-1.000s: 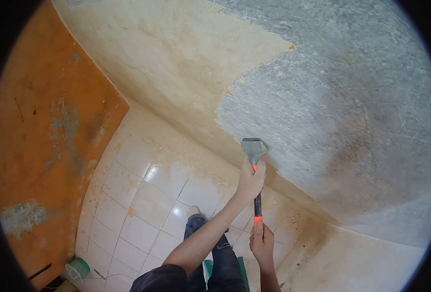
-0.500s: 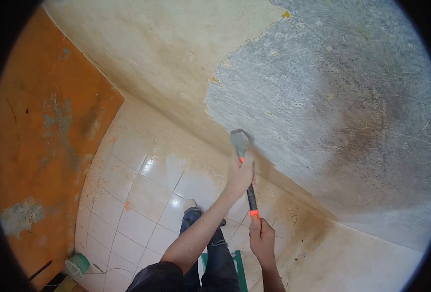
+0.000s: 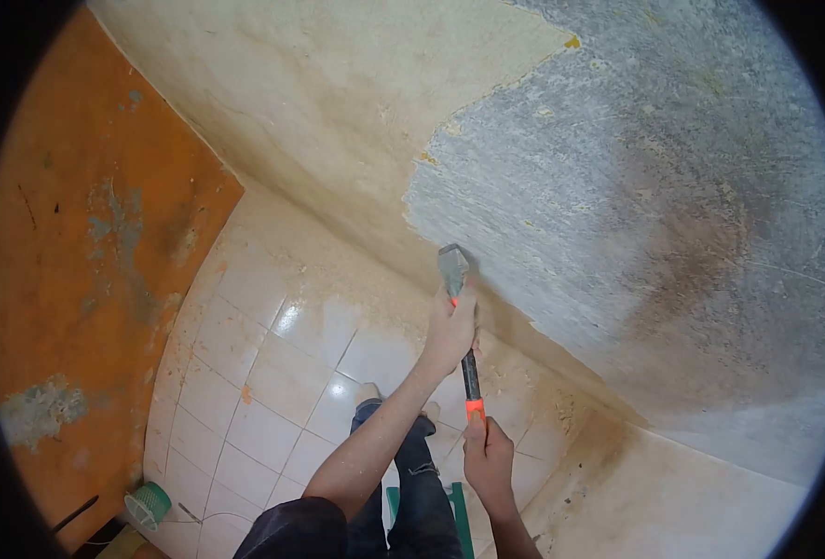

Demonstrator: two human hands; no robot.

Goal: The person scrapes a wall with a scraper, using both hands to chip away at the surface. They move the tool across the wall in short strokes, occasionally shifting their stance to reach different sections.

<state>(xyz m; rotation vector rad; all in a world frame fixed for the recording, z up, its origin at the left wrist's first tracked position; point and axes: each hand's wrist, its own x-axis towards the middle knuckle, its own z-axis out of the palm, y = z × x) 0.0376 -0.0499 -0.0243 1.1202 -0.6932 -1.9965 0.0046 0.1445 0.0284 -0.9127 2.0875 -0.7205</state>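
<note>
A long scraper [image 3: 471, 374] with a black and orange handle and a flat grey metal head is held in both hands. Its head touches or nearly touches the lower wall, beside the edge between cream paint [image 3: 338, 102] and the bare grey surface [image 3: 561, 214]. My left hand [image 3: 451, 328] is wrapped round the shaft just below the head. Lower down, my right hand [image 3: 489, 458] grips the end of the handle below the orange band.
An orange wall [image 3: 68, 261] with grey patches stands at the left. Dust and scraps lie on the white tiled floor [image 3: 268, 429]. A green basket [image 3: 148, 506] is at the lower left, and a green stool [image 3: 460, 517] stands by my legs.
The scraper's lower end and my right hand have shifted slightly left. My left hand has moved slightly left too, and the view has shifted a little.
</note>
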